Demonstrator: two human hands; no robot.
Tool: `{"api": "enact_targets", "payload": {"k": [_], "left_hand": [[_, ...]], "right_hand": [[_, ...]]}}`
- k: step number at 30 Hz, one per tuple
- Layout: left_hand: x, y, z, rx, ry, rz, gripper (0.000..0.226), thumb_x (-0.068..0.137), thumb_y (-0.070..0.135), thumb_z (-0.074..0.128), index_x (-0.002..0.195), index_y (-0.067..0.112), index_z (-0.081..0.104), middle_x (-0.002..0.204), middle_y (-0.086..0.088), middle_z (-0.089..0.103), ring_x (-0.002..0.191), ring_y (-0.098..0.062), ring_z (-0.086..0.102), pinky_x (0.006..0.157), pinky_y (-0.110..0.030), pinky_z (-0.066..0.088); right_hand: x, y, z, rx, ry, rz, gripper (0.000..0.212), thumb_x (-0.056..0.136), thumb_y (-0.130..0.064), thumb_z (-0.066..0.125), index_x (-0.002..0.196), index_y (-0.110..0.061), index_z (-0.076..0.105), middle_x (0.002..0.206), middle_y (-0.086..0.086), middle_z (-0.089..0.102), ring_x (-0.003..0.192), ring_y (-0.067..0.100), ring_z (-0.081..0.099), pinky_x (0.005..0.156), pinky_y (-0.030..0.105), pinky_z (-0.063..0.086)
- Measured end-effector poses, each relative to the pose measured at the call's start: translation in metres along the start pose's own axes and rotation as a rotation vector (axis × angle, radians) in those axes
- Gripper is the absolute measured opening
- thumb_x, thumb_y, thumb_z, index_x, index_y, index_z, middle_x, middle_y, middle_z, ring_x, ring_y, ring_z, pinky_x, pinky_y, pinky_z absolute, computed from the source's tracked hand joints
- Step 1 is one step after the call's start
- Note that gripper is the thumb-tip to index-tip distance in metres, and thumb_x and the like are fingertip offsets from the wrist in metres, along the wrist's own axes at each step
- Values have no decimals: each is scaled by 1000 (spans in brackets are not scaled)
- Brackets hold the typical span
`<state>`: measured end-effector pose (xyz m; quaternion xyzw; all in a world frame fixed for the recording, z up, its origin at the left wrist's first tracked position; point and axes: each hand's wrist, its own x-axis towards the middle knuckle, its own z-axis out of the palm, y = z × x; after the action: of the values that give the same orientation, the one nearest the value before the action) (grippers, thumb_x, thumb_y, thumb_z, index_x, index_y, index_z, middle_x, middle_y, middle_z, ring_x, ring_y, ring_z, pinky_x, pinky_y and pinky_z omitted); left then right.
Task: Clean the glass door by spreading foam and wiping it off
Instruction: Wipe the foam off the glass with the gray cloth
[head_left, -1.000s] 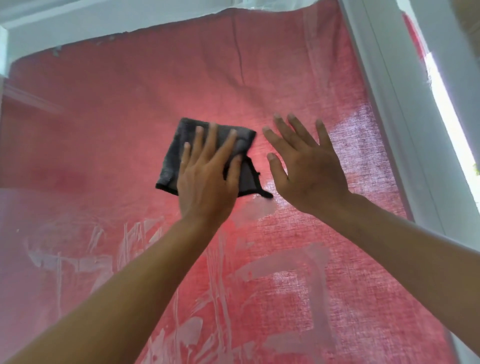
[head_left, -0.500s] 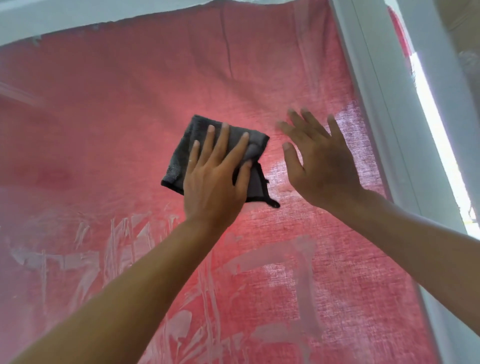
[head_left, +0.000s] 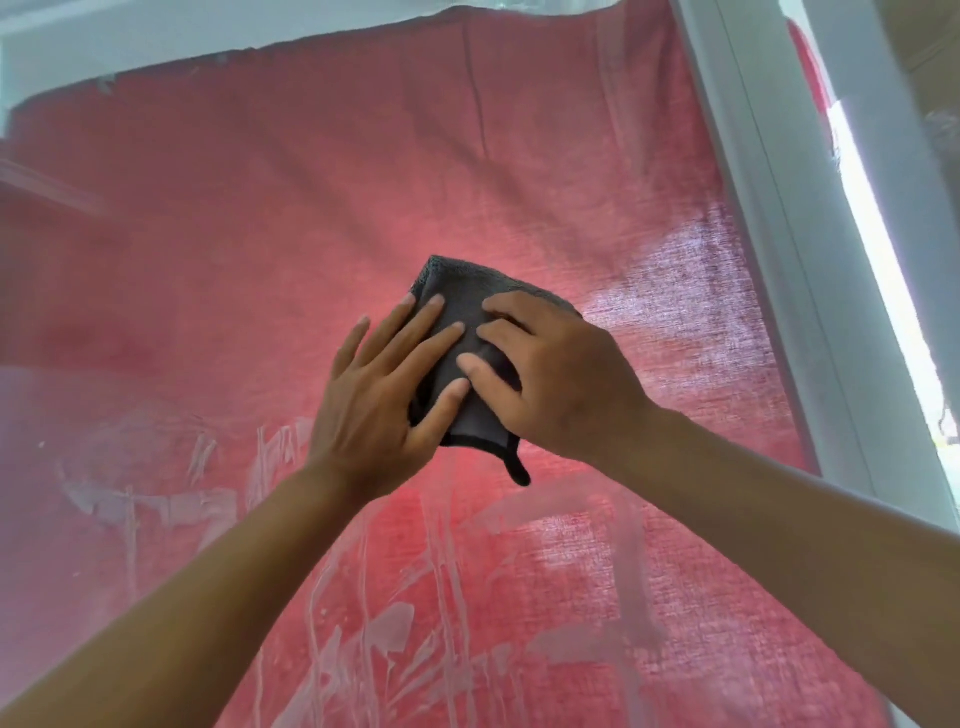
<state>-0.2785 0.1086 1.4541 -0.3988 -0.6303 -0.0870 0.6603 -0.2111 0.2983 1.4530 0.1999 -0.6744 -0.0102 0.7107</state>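
Observation:
A dark grey cloth (head_left: 457, 296) is pressed flat against the glass door (head_left: 260, 234), which has a red fabric behind it. My left hand (head_left: 379, 400) lies on the cloth's left part with fingers spread. My right hand (head_left: 556, 374) covers the cloth's right part, fingers bent onto it. A small black loop of the cloth hangs below my hands. White foam streaks (head_left: 395, 623) cover the lower glass; the upper glass looks wiped.
A white door frame (head_left: 779, 260) runs diagonally down the right side, with bright daylight beyond it. The frame's top edge (head_left: 208, 36) crosses the upper left. A pale lit patch shows on the fabric right of my hands.
My right hand moved left from the bare glass onto the cloth. The cloth and my left hand shifted right and slightly down, and the cloth is now bunched narrower.

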Motion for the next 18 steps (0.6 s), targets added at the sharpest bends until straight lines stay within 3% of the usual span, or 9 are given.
{"api": "enact_targets", "payload": {"k": [2, 4, 6, 8, 10, 14, 18], "left_hand": [[-5, -9, -1, 2, 22, 28, 47, 104, 36, 47, 144, 15, 58, 159, -6, 43, 151, -24, 36, 119, -51, 34], [-7, -16, -1, -9, 55, 27, 44, 105, 27, 48, 144, 10, 58, 157, -10, 45, 148, -27, 41, 117, -47, 37], [-8, -22, -2, -25, 85, -62, 45, 106, 20, 43, 147, 6, 53, 157, -13, 45, 147, -28, 42, 118, -49, 37], [-9, -28, -5, -29, 90, -189, 48, 106, 17, 37, 152, 4, 46, 160, -14, 41, 151, -27, 36, 122, -50, 31], [-11, -31, -6, 11, 46, -221, 52, 106, 21, 33, 154, 5, 41, 163, -12, 36, 155, -26, 27, 126, -49, 23], [-15, -36, -5, 85, -14, -163, 57, 107, 33, 25, 157, 7, 37, 166, -10, 28, 157, -26, 19, 129, -48, 11], [-22, -44, -4, 132, -40, -103, 58, 108, 33, 27, 159, 7, 32, 168, -10, 22, 157, -28, 15, 129, -50, 10]], "right_hand": [[6, -10, 4, -63, -29, 67, 41, 94, -46, 62, 103, -7, 71, 114, 6, 66, 103, 26, 64, 81, 41, 54], [11, -19, 8, -109, -59, 104, 49, 93, -54, 61, 112, -10, 68, 118, 7, 63, 109, 27, 60, 87, 42, 52], [12, -27, 13, -187, -159, 99, 63, 93, -62, 54, 140, -19, 58, 145, 9, 53, 135, 29, 48, 105, 45, 43], [7, -30, 19, -266, -266, 78, 68, 98, -66, 41, 157, -30, 38, 166, 4, 29, 154, 27, 23, 120, 48, 25], [5, -27, 22, -276, -275, 88, 64, 102, -63, 35, 158, -33, 35, 169, 0, 23, 158, 23, 14, 125, 48, 15], [7, -24, 21, -229, -175, 174, 47, 106, -47, 43, 146, -26, 54, 163, 0, 37, 155, 25, 24, 125, 50, 17], [3, -13, 16, -232, 2, 401, 42, 106, -30, 42, 141, -11, 57, 161, 11, 40, 154, 28, 26, 126, 51, 16]]}}
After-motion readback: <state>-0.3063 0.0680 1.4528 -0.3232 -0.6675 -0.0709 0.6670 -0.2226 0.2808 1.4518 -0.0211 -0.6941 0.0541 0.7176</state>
